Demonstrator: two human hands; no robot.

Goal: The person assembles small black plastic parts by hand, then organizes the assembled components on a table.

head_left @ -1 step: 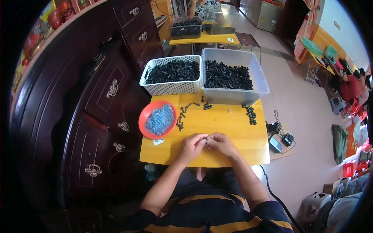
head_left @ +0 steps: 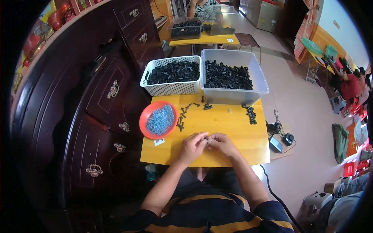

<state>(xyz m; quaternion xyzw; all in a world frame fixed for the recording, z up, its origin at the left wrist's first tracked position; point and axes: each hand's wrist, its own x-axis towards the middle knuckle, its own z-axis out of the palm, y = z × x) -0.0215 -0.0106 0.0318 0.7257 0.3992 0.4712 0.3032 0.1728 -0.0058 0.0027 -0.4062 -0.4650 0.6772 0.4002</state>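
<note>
Both hands together over the near edge of the yellow table (head_left: 241, 149): left hand (head_left: 193, 144) and right hand (head_left: 222, 143) meet fingertip to fingertip, each pinching at one small dark piece (head_left: 206, 140). Piece is mostly hidden by the fingers, so can't tell its exact shape. Red bowl (head_left: 143, 127) sits at the table's left edge, ahead of the left hand, heaped with bluish slivers (head_left: 160, 119); white label (head_left: 159, 142) lies just beside it on the near side. Right of the bowl, a crooked line of slim black parts (head_left: 181, 116) runs up toward the bins. Small black cluster (head_left: 208, 106) sits just in front of the bins, a longer black cluster (head_left: 251, 115) near the right edge, pale scrap (head_left: 229, 110) between them. Far side is walled off by two bins side by side: white perforated basket (head_left: 171, 89) left, clear tub (head_left: 235, 96) right, both loaded with black parts. Dark wood cabinet (head_left: 103, 132) crowds the whole left side. Beyond the bins: second yellow table (head_left: 217, 39) with more clear containers. Right of the near table, low down: boxy device (head_left: 276, 144) among cables; a black cord (head_left: 272, 190) runs along the floor near the right arm.
</note>
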